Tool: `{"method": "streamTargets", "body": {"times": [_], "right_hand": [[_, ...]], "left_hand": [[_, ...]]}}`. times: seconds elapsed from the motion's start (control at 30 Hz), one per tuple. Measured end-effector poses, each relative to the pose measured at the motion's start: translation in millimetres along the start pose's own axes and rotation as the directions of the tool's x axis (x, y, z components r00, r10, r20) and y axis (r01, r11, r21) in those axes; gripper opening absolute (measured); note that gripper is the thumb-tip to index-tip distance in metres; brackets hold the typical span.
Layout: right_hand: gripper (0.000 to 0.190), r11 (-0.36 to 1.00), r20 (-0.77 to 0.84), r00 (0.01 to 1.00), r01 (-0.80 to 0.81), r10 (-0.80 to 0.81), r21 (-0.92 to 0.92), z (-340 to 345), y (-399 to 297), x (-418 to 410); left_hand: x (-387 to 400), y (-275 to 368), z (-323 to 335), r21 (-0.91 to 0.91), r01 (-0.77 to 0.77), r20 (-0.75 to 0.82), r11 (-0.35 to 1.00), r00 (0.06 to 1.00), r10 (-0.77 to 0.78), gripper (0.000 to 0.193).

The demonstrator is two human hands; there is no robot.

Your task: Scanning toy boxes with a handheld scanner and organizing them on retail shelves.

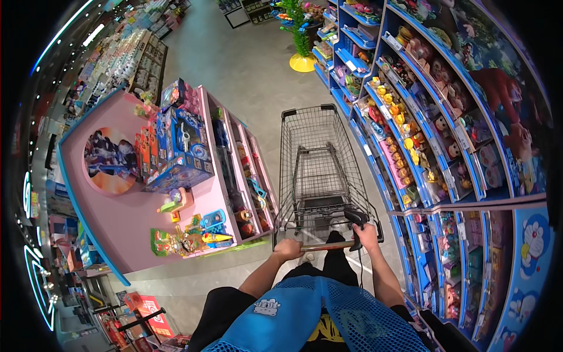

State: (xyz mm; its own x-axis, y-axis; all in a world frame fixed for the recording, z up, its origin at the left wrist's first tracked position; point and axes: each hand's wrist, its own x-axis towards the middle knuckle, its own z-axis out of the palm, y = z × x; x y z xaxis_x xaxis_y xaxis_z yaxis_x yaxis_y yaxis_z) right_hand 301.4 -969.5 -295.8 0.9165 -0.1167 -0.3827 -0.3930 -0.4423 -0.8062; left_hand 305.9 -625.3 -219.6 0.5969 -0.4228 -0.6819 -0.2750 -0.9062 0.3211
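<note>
A wire shopping cart stands before me, its basket showing no goods. My left hand is closed around the left end of the cart's handlebar. In my right hand is a black handheld barcode scanner, held by its grip at the right end of the bar. A thin black cable hangs below it. Whether the right hand also touches the bar is not clear. I wear a blue mesh vest.
To the left is a pink display unit with boxed toys and small toys. Blue-edged shelves of toys curve close along the cart's right side. Grey floor runs ahead, with a yellow-based green display tree farther on.
</note>
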Motion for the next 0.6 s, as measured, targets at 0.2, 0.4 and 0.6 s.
{"method": "streamTargets", "body": {"times": [0.2, 0.4, 0.6], "right_hand": [[0.033, 0.987, 0.115, 0.993, 0.008, -0.027, 0.16, -37.5, -54.9, 50.0], [0.063, 0.989, 0.047, 0.995, 0.094, -0.089, -0.118, -41.2, -90.4, 114.4], [0.058, 0.994, -0.012, 0.998, 0.052, -0.054, -0.095, -46.1, -127.4, 165.1]], "left_hand": [[18.0, 15.4, -25.9, -0.06, 0.094, 0.011, 0.994, 0.996, -0.093, 0.037], [49.7, 8.2, -37.8, -0.113, 0.143, -0.021, 0.983, 0.989, -0.147, 0.039], [77.2, -5.6, -67.1, -0.113, 0.141, -0.069, 0.984, 0.986, -0.149, 0.039]]}}
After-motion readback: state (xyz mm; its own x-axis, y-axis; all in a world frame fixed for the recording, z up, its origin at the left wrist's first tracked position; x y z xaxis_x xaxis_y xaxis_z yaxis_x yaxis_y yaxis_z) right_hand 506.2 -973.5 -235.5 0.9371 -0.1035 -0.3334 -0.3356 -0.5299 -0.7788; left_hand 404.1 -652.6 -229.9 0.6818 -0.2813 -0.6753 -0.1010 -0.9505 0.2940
